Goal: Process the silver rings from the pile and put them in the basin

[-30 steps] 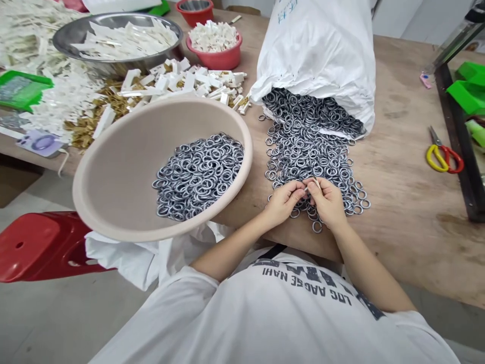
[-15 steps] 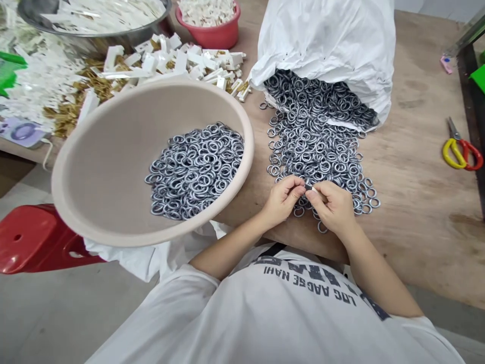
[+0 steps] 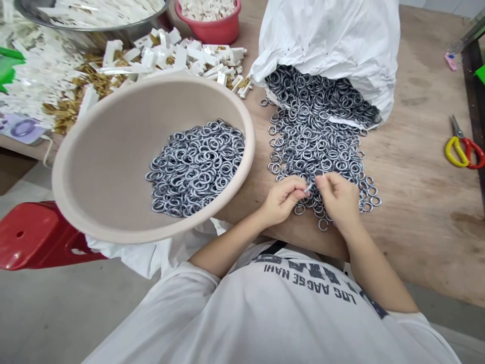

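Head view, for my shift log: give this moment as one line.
left hand: pinching small metal piece | right hand: over loose rings

White T-shirt (image 3: 212,308) with dark print, black strap (image 3: 273,247)

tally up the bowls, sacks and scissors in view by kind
beige basin: 1
red bowl: 1
steel basin: 1
white sack: 1
yellow-and-red-handled scissors: 1
total: 5

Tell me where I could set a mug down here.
The widest bare wood lies between the rings and the scissors. A narrow strip runs between the basin and the rings. Behind the basin, white pieces crowd the table.
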